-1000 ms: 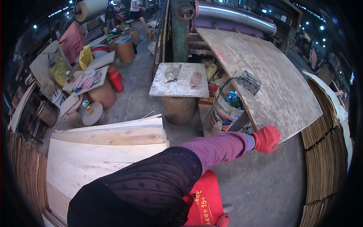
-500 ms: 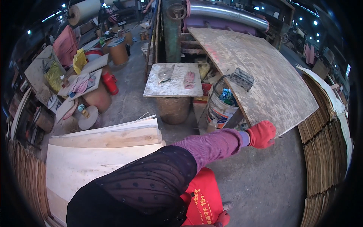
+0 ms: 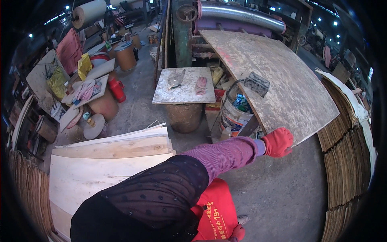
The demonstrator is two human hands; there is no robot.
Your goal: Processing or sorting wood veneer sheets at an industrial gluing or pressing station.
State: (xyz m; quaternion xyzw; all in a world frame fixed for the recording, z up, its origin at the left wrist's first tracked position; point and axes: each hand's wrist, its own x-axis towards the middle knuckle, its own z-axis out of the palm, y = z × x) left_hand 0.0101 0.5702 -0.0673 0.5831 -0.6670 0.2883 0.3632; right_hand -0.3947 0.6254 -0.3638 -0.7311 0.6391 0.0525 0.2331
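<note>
My left arm, in a black and purple sleeve, reaches across to the right. My left hand (image 3: 277, 142), in a red glove, is closed at the near corner of a large worn wooden board (image 3: 282, 68); the fingertips are hidden. The board lies sloping out from a roller machine (image 3: 242, 16). Low by my red apron (image 3: 217, 209) is my right hand (image 3: 238, 232), also red-gloved; only part of it shows, and its fingers cannot be made out. A dark block-shaped container (image 3: 257, 84) sits on the board's left edge.
A white bucket (image 3: 234, 117) stands under the board's left side. Left of it, a small whitish tabletop (image 3: 185, 94) on a drum carries gloves. Pale veneer sheets (image 3: 88, 173) lie at lower left; stacked sheets (image 3: 342, 161) rise at right. A red flask (image 3: 117, 88) stands farther left.
My left hand stays at the board's corner. The view has shifted very slightly; nothing else has visibly moved.
</note>
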